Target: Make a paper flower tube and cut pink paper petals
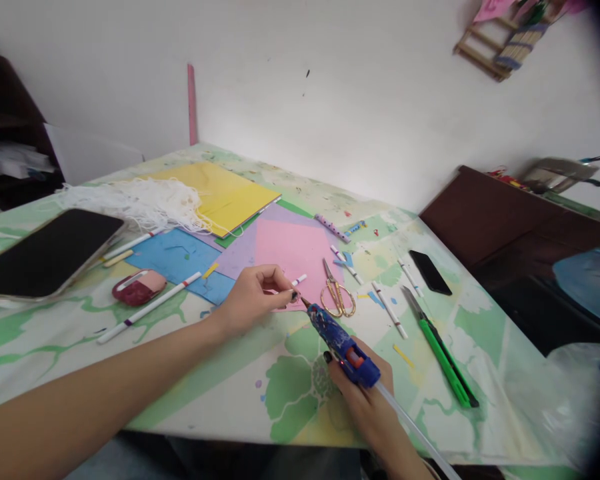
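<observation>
My right hand (367, 390) is wrapped round a blue hot glue gun (337, 340), with a long clear glue stick (415, 430) sticking out of its back end. The nozzle points up and left and meets the fingertips of my left hand (257, 293). Thumb and forefinger of that hand are pinched together; what lies between them is too small to make out. Just behind the fingers is pink paper (295, 247), with a short white stick (299, 281) on it. Gold-handled scissors (337, 297) lie to the right of the nozzle.
A green box cutter (445, 360) with its blade out and a black phone (430, 272) lie at right. Left are a tablet (50, 250), white string (145, 203), blue paper (180, 257) and a yellow sheet (225, 193). Several white paper sticks (390, 310) and scraps are scattered about.
</observation>
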`<state>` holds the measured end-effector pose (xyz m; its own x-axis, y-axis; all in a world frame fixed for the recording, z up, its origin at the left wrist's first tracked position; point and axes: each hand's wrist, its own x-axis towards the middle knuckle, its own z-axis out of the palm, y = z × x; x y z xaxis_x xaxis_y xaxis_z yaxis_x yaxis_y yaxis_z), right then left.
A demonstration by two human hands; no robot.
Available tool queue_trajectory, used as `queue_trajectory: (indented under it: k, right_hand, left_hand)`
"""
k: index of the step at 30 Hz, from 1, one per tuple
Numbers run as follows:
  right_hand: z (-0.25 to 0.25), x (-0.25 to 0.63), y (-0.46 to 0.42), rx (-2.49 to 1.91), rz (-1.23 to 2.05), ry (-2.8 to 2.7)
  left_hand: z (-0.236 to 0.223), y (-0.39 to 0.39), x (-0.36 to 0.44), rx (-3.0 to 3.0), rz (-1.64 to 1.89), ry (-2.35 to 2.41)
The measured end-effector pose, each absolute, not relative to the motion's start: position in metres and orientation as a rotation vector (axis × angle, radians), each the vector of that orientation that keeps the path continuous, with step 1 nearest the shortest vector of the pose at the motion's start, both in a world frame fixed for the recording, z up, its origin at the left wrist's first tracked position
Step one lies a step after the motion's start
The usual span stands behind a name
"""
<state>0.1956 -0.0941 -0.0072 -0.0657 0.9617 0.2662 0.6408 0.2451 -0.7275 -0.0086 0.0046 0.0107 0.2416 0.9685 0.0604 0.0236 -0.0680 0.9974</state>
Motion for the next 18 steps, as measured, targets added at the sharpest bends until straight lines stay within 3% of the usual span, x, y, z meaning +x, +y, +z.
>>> queue_trajectory:
  k: [18]
  right_hand:
    - [-0.0078,0.1962,-0.0940,-1.488,0.597,-1.795]
  left_hand:
    - [0.0119,0.0055,-0.0076,1.294,1.028,1.016]
